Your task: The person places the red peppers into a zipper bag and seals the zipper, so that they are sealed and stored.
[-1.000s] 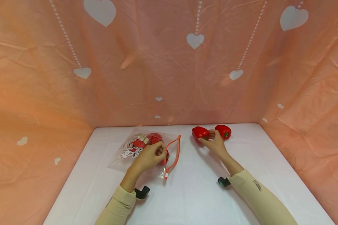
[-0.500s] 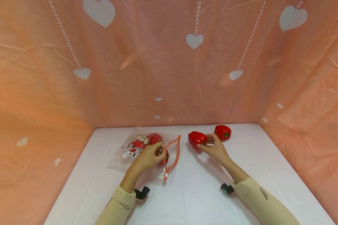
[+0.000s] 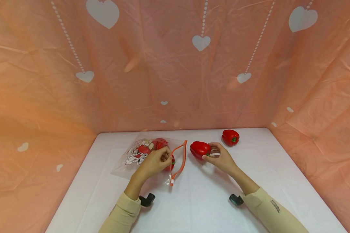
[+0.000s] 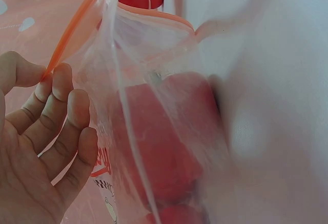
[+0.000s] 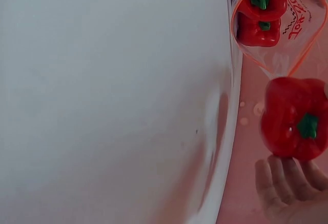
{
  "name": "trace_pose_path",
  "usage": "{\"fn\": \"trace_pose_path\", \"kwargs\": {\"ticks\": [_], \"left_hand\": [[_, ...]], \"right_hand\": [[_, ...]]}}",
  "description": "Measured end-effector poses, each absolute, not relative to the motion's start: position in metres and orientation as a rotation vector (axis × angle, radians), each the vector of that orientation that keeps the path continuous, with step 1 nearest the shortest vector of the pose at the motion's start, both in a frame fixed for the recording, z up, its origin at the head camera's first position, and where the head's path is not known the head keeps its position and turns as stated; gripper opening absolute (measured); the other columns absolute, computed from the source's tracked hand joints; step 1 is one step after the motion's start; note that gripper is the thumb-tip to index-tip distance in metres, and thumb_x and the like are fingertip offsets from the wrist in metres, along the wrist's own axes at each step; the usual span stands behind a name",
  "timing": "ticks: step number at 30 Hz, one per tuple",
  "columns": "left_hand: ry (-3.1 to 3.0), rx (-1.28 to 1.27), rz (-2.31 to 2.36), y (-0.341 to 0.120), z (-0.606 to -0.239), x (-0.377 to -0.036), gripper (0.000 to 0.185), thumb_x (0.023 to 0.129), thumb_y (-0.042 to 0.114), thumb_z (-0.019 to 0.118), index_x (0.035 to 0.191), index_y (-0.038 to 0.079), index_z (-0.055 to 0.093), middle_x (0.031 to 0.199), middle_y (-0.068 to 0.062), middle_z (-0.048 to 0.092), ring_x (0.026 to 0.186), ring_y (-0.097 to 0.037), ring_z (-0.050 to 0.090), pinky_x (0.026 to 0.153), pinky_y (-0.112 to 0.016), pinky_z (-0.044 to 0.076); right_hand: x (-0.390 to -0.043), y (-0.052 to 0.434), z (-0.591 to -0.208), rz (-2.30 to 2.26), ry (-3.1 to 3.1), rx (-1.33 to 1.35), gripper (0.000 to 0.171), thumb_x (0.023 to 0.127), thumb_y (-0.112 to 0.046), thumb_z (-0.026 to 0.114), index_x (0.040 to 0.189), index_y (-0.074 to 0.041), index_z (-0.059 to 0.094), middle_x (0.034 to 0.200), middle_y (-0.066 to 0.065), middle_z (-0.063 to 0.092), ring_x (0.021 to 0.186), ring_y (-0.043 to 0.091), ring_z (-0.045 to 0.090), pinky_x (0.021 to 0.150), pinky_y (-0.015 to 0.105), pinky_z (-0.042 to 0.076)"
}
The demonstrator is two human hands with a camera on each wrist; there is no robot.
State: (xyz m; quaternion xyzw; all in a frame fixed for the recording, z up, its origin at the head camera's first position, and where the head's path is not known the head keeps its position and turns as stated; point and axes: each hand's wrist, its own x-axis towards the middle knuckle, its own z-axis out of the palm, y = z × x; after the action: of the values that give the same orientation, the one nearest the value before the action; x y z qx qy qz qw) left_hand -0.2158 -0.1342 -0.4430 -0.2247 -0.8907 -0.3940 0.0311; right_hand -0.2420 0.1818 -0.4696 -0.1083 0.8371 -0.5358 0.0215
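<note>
Inside clear bag (image 3: 145, 155), red peppers (image 5: 262, 11).

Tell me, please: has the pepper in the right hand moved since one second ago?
Yes. The held pepper has moved left, away from the other pepper lying on the table, toward the bag mouth. The right hand grips it.

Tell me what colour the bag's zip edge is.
Orange; the zip edge of the bag shows best in the head view.

We get soft, even, bright light with faint shadows; the head view bows at its edges, and both wrist views are blurry up close.
</note>
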Motion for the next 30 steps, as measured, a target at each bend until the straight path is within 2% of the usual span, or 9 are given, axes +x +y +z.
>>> {"fn": "trace_pose_path", "kwargs": {"ticks": [8,26,30], "left_hand": [[-2.738,-0.701,-1.217,-0.134,-0.443,-0.216,0.007,0.092,0.017,0.065,0.091,0.022,0.061,0.078,0.013,0.064,0.074,-0.006,0.061,0.069,-0.026,0.051],[-2.745,-0.693,-1.216,-0.134,-0.443,-0.215,0.008,0.092,0.018,0.065,0.091,0.023,0.060,0.078,0.013,0.064,0.074,-0.006,0.061,0.070,-0.027,0.051],[-2.749,-0.693,-1.219,-0.135,-0.443,-0.215,0.007,0.092,0.018,0.065,0.092,0.023,0.060,0.077,0.013,0.064,0.074,-0.006,0.061,0.069,-0.027,0.051]], "right_hand": [[-0.242,0.181,-0.475,-1.717,2.463,-0.475,0.066,0.084,-0.020,0.082,0.138,-0.004,0.047,0.132,0.016,0.056,0.117,0.034,0.060,0.093,0.032,0.054],[-0.242,0.160,-0.485,-1.709,2.350,-0.596,0.064,0.083,-0.013,0.082,0.138,-0.005,0.049,0.129,0.017,0.059,0.118,0.035,0.059,0.095,0.036,0.053],[-0.242,0.153,-0.484,-1.688,2.363,-0.585,0.064,0.082,-0.016,0.083,0.137,-0.007,0.051,0.127,0.015,0.061,0.117,0.033,0.059,0.094,0.037,0.053]]}}
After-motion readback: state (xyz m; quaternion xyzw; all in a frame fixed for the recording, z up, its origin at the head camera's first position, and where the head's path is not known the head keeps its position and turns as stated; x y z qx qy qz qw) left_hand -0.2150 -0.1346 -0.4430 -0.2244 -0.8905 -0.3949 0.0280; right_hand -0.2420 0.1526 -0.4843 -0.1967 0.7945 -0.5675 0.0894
